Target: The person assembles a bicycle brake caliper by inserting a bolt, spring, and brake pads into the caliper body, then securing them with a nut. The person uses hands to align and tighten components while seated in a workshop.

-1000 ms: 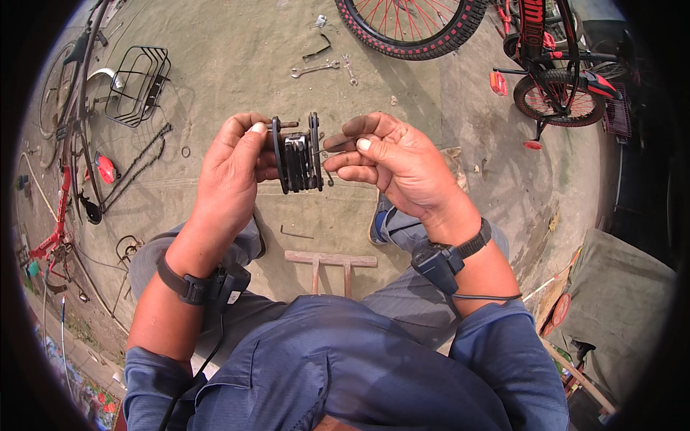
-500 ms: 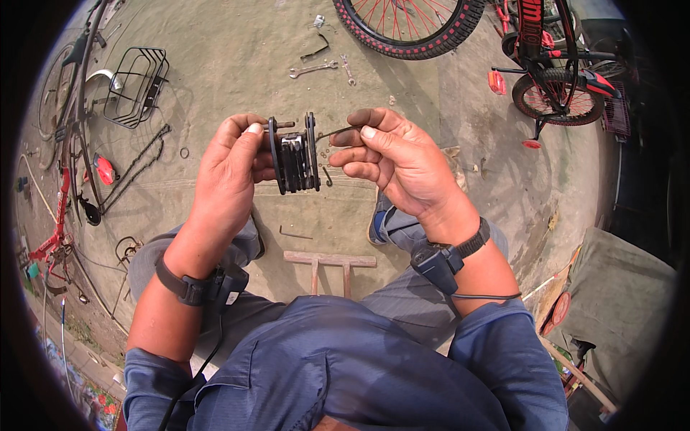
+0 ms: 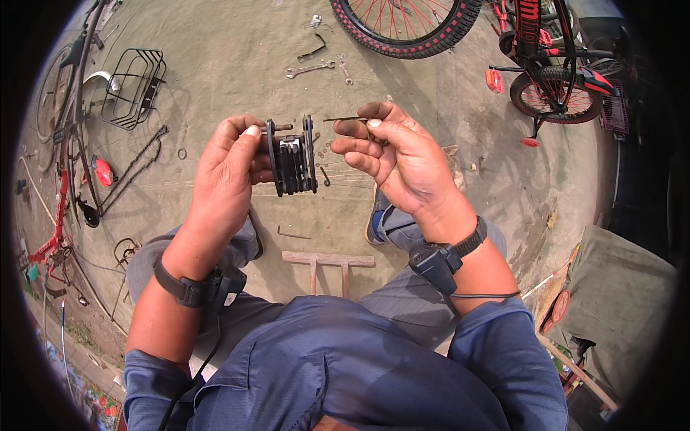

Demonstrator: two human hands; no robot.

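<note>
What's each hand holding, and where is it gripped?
The left hand holds a black bicycle pedal by its outer side. The right hand pinches a thin metal rod at its right end.

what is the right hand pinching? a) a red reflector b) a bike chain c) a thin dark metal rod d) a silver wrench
c: the right hand pinches a thin dark rod between thumb and fingers, its free end pointing toward the black pedal held in the left hand; the wrench lies on the ground further off.
</note>
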